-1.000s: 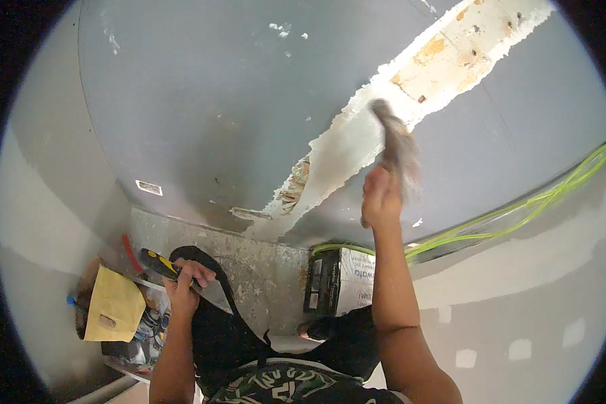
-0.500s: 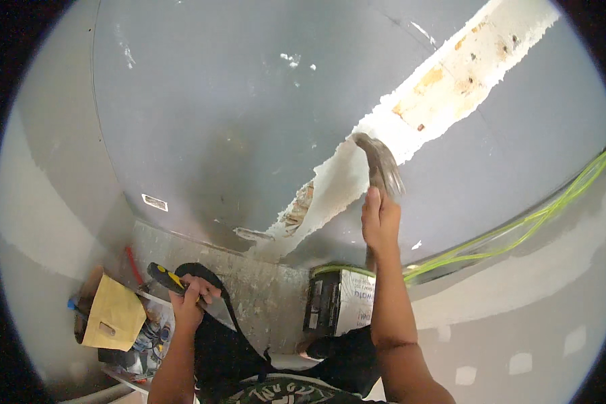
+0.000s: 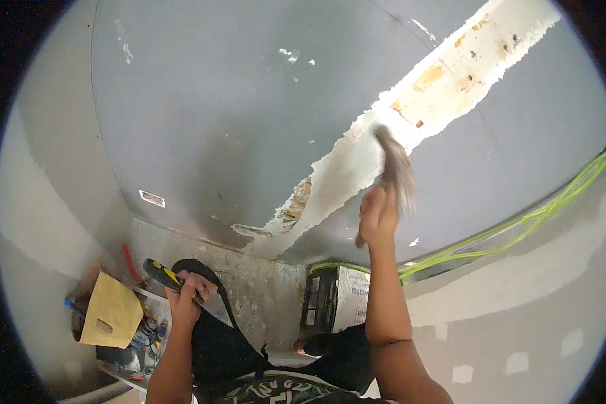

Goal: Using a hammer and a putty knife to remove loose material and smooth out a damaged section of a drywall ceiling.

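My right hand [image 3: 378, 217] is closed round the handle of a hammer [image 3: 392, 158], gripping it close to the head. The curved metal head is smeared by motion. It hangs over a pale, ragged-edged strip [image 3: 347, 165] running diagonally across the grey wall [image 3: 215, 101]; contact with it I cannot tell. Low at the left, my left hand [image 3: 188, 295] holds a scraper [image 3: 165, 276] with a black and yellow handle. Its broad grey blade points toward my leg, away from the wall.
A yellow tool bag [image 3: 114, 310] sits among jumbled tools at the lower left, near a red bar [image 3: 130, 264]. Beside my foot stands a black and white box [image 3: 337, 299]. Bright green cables [image 3: 505, 242] run along the right. A wall opening [image 3: 152, 198] is at the left.
The hammer head has shifted slightly right and tilted, with its handle end swinging left. My left hand stays nearly in place with the scraper.
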Motion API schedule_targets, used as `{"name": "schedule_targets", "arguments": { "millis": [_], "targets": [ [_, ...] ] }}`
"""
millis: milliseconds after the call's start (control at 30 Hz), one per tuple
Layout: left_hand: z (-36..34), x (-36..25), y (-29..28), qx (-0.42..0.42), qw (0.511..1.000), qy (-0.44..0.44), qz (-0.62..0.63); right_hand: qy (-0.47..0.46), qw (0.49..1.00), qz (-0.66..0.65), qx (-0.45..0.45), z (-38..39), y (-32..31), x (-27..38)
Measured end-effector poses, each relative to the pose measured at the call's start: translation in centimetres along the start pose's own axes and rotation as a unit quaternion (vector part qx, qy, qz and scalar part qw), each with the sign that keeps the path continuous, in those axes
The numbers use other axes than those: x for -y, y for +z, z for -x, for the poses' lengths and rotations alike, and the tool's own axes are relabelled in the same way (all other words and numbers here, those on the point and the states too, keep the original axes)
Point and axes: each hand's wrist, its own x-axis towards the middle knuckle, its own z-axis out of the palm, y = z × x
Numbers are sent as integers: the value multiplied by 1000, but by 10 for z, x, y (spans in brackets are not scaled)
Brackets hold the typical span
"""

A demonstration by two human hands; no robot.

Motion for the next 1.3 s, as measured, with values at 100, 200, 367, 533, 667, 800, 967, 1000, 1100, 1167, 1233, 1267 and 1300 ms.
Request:
{"name": "schedule_targets", "arguments": {
  "millis": [100, 200, 367, 533, 667, 800, 967, 1000, 1100, 1167, 1233, 1267, 1300],
  "targets": [
    [-3, 4, -7, 5, 1000, 4, -23, 99, 989, 47, 103, -13, -6, 8],
    [-1, 5, -9, -19, 1000, -16, -2, 126, 988, -26, 82, -3, -5, 10],
    [-3, 2, 3, -8, 1000, -3, 2, 34, 995, 59, 68, -17, -3, 2],
    [-1, -1, -6, -19, 999, 0, -32, 103, 991, -60, 53, -8, 5, 24],
    [-1, -3, 1, 0, 1000, 5, -25, 19, 1000, -8, 10, -16, -2, 18],
    [-2, -1, -10, -11, 999, -2, -38, 152, 986, -37, 62, -8, 1, 28],
    [-2, 4, -1, -17, 1000, -8, 13, 83, 996, -34, 11, -21, 1, 19],
    [-2, 2, -1, -15, 1000, -7, 13, 118, 987, 64, 84, -27, 0, 16],
    [2, -2, -6, 0, 1000, -4, -13, 123, 992, -2, 33, -14, -1, 27],
    [3, -4, -7, -5, 1000, -14, -5, 139, 989, -50, 5, -10, 2, 29],
    [0, -4, 1, 0, 1000, -3, -5, 81, 980, -146, -105, -8, 2, 27],
    [-1, -4, 3, 6, 1000, 8, -5, 83, 981, -140, -109, -13, -4, 27],
    [-1, -5, 1, 9, 1000, 8, -8, 109, 991, -70, -18, -24, -6, 26]
  ]
}}
